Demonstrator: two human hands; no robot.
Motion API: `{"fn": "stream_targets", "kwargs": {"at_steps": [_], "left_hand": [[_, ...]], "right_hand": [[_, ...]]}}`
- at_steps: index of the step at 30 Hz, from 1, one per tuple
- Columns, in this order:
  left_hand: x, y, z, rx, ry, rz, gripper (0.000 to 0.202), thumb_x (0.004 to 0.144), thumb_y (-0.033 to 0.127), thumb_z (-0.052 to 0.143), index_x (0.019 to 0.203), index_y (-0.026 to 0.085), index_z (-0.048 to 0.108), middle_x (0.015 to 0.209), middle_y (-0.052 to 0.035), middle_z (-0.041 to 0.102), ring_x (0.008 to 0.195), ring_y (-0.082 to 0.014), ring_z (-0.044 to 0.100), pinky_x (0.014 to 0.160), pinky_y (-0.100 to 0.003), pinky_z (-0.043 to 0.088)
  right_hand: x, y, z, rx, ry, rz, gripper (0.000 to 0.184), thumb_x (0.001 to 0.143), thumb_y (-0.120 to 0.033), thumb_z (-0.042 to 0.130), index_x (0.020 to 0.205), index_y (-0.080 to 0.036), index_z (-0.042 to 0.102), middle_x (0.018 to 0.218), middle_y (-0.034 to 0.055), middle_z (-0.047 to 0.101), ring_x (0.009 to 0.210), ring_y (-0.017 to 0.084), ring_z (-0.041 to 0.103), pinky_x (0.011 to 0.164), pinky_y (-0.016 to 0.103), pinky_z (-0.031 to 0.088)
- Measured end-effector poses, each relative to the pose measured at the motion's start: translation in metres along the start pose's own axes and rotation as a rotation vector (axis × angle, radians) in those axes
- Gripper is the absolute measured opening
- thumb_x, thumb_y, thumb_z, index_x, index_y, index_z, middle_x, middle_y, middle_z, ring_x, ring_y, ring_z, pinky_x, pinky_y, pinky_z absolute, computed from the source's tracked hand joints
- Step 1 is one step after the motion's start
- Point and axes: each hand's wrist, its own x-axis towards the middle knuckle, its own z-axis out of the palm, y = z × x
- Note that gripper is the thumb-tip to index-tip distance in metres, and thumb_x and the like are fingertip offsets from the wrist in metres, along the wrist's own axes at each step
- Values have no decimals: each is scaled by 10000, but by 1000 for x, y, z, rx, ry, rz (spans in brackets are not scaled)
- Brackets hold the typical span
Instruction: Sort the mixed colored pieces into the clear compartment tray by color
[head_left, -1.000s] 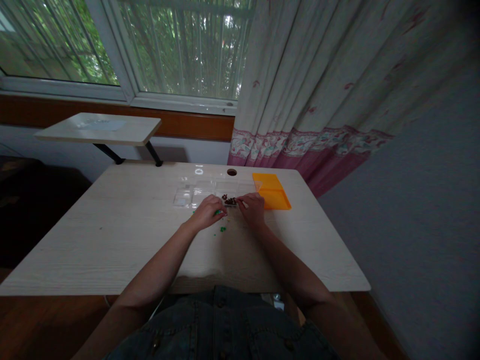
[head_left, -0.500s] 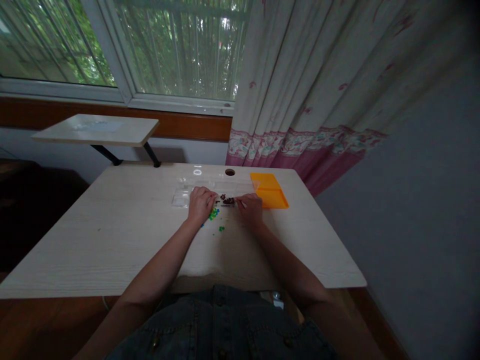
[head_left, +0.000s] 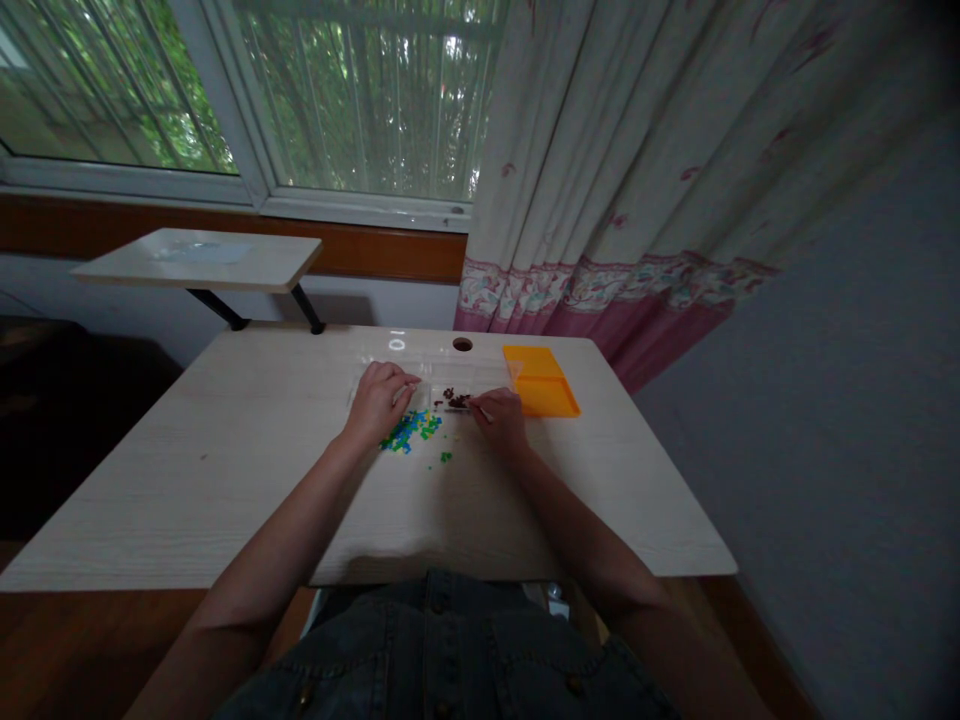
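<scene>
My left hand point(head_left: 375, 402) is over the left part of a clear plastic compartment box point(head_left: 450, 372), index finger stretched out and thumb a little apart; I make out nothing between them. Small brown pieces point(head_left: 456, 399) lie in a heap at the box's front middle. At their right edge my right hand point(head_left: 501, 418) has thumb and fingertips closed together; whether they pinch a piece or the box's edge is too small to tell. Loose blue and green bits point(head_left: 411, 430) are spread on the table just in front of my left hand, with a few green bits point(head_left: 445, 456) nearer to me.
An orange tray point(head_left: 553, 393) with a raised divider stands right of the box. Behind it a round cable hole point(head_left: 462, 344) pierces the table point(head_left: 247, 470). A raised shelf point(head_left: 225, 262) on black legs is at the back left. A curtain point(head_left: 570, 240) hangs behind the table.
My left hand has moved left, away from the brown pieces, and its fingers have parted. More of the blue and green bits now show. My right hand has stayed in place.
</scene>
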Motion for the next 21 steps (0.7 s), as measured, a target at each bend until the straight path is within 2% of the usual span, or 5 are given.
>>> {"fn": "stream_targets", "kwargs": {"at_steps": [3,5,8,11,21], "left_hand": [[-14,-12,-4,-37,-241,88,279,894,218,519,1126,195,674,1005,-95,606,981,-239,532,897,-402,463],[-25,-18,-3,-101,-326,117,297,908,192,472,1136,185,663,1030,-99,605,995,-228,548,911,-388,475],[-41,-22,1,-162,-314,108,316,942,194,415,1164,174,638,1066,-113,597,1036,-219,549,949,-381,475],[-56,-20,4,-196,-295,107,312,943,244,468,1223,193,594,1136,-119,593,1100,-224,539,990,-398,468],[-75,-25,7,-157,-292,61,420,893,317,590,1301,228,542,1240,-123,581,1182,-257,531,1036,-450,460]], "right_hand": [[-1,-4,3,31,-15,-68,233,940,-323,547,914,-222,755,884,82,715,887,213,590,847,367,417],[-3,-7,6,87,-57,-142,222,942,-296,535,957,-225,745,882,80,702,891,207,587,841,357,443],[-7,-14,12,199,-137,-241,230,929,-232,526,1070,-211,706,966,92,684,938,199,588,852,341,487],[-11,-21,17,245,-177,-263,268,908,-183,525,1131,-190,673,1055,112,665,1007,202,588,888,347,507],[-13,-40,16,32,-248,-200,304,913,-216,547,1201,-181,639,1168,126,650,1096,253,554,1005,441,448]]}}
